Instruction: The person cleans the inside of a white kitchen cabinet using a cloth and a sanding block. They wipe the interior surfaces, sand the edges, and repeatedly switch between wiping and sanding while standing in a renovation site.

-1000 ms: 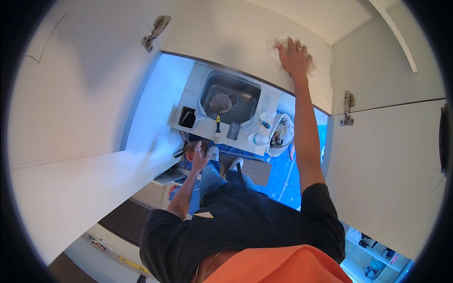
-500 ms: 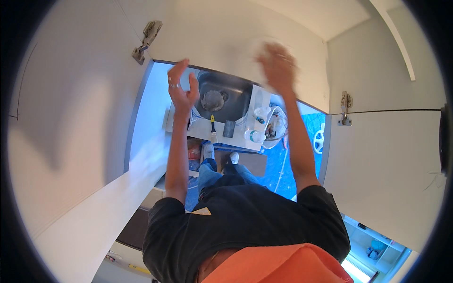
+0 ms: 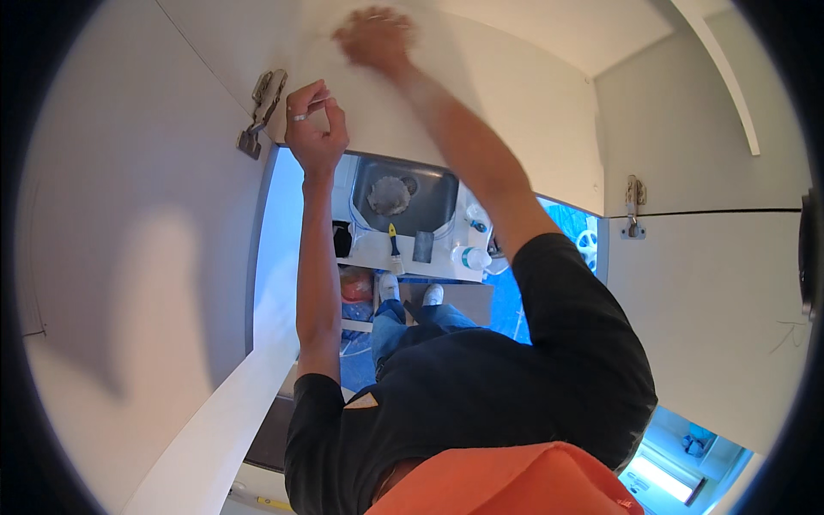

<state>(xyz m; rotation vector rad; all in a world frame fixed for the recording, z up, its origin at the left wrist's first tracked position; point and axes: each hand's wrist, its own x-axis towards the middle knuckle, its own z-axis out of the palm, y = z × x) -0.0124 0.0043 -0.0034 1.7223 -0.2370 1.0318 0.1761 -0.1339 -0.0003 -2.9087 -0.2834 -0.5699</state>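
Note:
My right hand [image 3: 374, 36], smeared by motion, is at the pale inner panel [image 3: 498, 86] of the white cupboard high in the picture; what it holds is unclear. My left hand [image 3: 318, 124] is raised beside a metal hinge [image 3: 262, 112], fingers curled toward the thumb around something I cannot make out. Below both, a steel sink [image 3: 431, 193] holds a crumpled grey lump [image 3: 388, 195]. On its surround lie a paintbrush [image 3: 395, 256] with a yellow-and-black handle and a grey rectangular piece [image 3: 422, 247], near a white bottle [image 3: 472, 257] and a black container [image 3: 342, 240].
Cupboard doors [image 3: 120, 257] stand on both sides, the right one [image 3: 704, 326] with a hinge [image 3: 633, 206]. A blue sheet [image 3: 519, 318] covers floor around my shoes [image 3: 433, 293]. Shelving [image 3: 704, 451] shows at lower right, partly behind my body.
My left hand has risen from beside the sink surround up to the cupboard by the left hinge. My right hand has swept leftward across the panel from its right part.

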